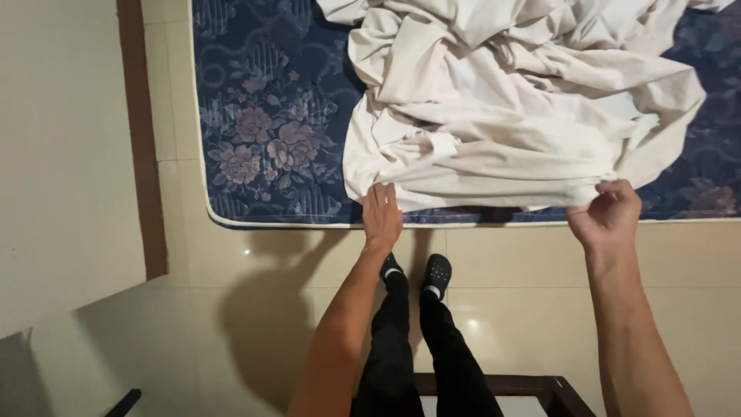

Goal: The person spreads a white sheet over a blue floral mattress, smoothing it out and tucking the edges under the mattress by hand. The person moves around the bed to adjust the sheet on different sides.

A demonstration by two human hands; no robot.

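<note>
A crumpled cream bedsheet [509, 100] lies heaped on a dark blue mattress [262, 131] with a floral pattern. My left hand [381, 215] rests at the mattress's near edge, its fingers pinching the sheet's lower left hem. My right hand [610, 212] is closed around the sheet's lower right edge, holding it slightly above the mattress. Both arms reach forward from the bottom of the view.
The mattress sits on a glossy beige tiled floor [231, 309]. A cream wall with a brown strip [143, 139] runs along the left. My legs in black trousers and black shoes [436, 274] stand at the mattress edge. A dark wooden frame [540, 384] lies behind my feet.
</note>
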